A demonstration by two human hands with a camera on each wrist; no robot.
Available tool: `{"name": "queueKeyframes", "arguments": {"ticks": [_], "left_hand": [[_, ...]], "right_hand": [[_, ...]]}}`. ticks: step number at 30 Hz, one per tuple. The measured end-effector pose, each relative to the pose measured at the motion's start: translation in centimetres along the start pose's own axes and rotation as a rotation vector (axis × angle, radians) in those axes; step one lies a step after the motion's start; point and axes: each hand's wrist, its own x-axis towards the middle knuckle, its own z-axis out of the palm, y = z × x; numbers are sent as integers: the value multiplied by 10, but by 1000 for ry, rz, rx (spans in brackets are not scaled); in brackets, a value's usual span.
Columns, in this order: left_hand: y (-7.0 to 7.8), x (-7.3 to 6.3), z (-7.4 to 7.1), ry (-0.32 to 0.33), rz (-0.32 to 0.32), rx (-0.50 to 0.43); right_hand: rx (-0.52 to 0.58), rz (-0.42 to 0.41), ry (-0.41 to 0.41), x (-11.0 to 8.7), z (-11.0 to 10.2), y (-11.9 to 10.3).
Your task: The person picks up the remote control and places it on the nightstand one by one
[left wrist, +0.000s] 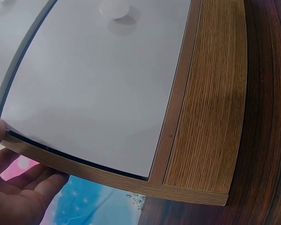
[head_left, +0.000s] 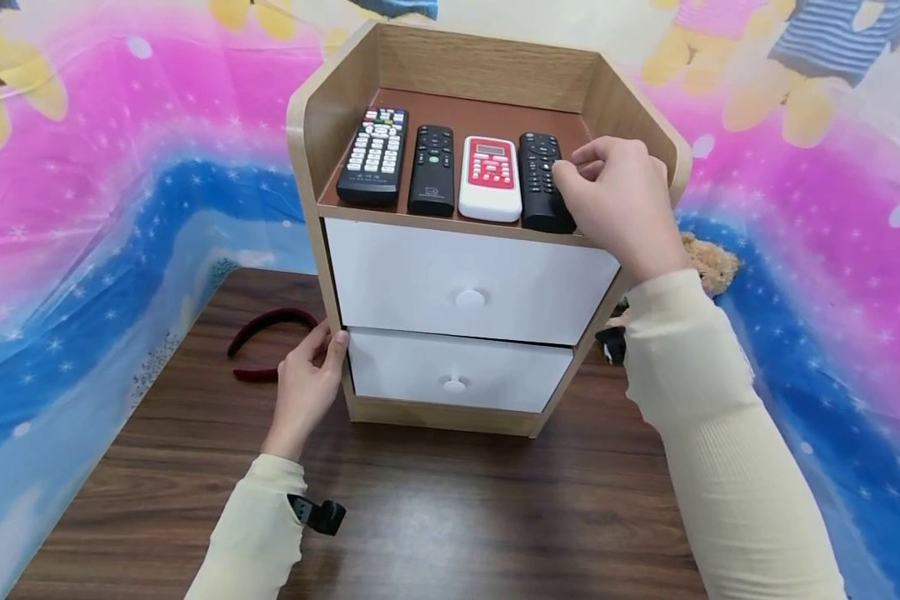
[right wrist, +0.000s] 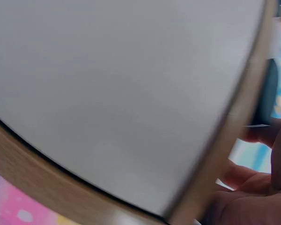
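Note:
A wood-trimmed cabinet [head_left: 442, 414] with two white drawers stands on the dark table. My left hand [head_left: 309, 385] holds its left side edge beside the lower drawer [head_left: 405, 367], thumb at the front, fingers [left wrist: 47, 185] bent along the side. Four remotes lie in a row on the brown top: a black one with white keys [head_left: 375, 158], a slim black one [head_left: 431, 171], a white-and-red one [head_left: 491, 179] and another black one [head_left: 542, 187]. At the right side of that last remote is my right hand [head_left: 626, 196], thumb overlapping its edge, fingers loosely bent.
A raised wooden rim [head_left: 487, 67] encloses the back and sides of the cabinet top. A dark red headband [head_left: 270, 321] lies on the table [head_left: 435, 500] to the left. Behind the right arm, a tan fluffy toy [head_left: 712, 262] shows partly. Patterned cloth [head_left: 157, 167] surrounds the table.

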Motion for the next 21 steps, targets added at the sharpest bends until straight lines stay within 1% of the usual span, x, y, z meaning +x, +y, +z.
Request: {"name": "queueKeyframes", "arguments": {"ticks": [3, 6, 8, 11, 14, 16, 18, 21], "left_hand": [[1, 0, 2, -5, 6, -3], [1, 1, 4, -8, 10, -5], [0, 2, 5, -7, 11, -5], [0, 2, 5, -8, 9, -8], [2, 1, 3, -8, -2, -16], [3, 0, 2, -10, -9, -22], [3, 0, 1, -10, -8, -22], [2, -1, 1, -7, 21, 1]], "right_hand": [[54, -75, 56, -21, -6, 6], [118, -149, 126, -45, -8, 18], [144, -189, 178, -61, -6, 28], [186, -241, 260, -81, 5, 48], [223, -252, 329, -98, 24, 73], [226, -233, 368, -106, 39, 92], [209, -205, 392, -112, 54, 111], [156, -168, 404, -119, 74, 137]]}}
